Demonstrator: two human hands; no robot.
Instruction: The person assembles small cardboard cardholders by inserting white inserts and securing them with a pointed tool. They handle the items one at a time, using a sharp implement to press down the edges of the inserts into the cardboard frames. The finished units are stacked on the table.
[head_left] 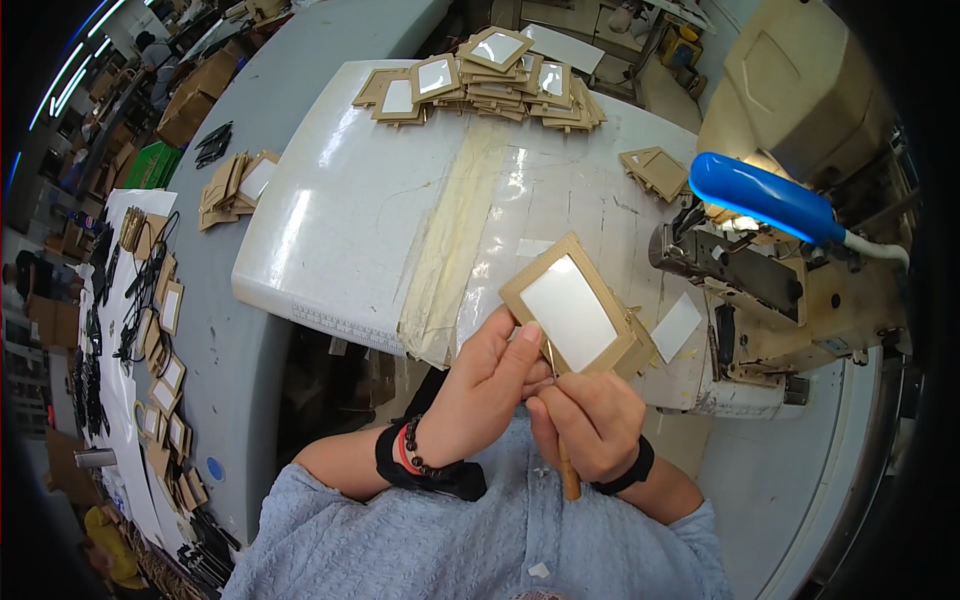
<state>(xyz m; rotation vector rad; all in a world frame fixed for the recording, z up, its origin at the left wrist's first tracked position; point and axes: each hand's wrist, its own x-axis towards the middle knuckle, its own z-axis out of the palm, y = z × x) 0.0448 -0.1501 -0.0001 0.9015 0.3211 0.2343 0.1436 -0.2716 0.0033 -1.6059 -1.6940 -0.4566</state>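
My left hand (490, 375) is closed on the lower left edge of a tan card holder (570, 310) with a pale, clear window, its thumb lying along the front. The holder is tilted, above the near edge of the white work table. At the holder's lower edge, the fingers of my right hand (595, 420) are curled round a thin tool with a wooden handle (570, 480), which looks like an awl. The tool's slim metal shaft points up against the holder, and its tip is hard to make out. Both hands nearly touch.
A sewing machine (740, 270) with a blue lamp (765, 195) stands at the right. Stacked holders (500, 80) lie at the table's (340, 200) far side, with a few more (655, 172) near the machine. On the left, a grey bench (225, 330) bears holders and black cords.
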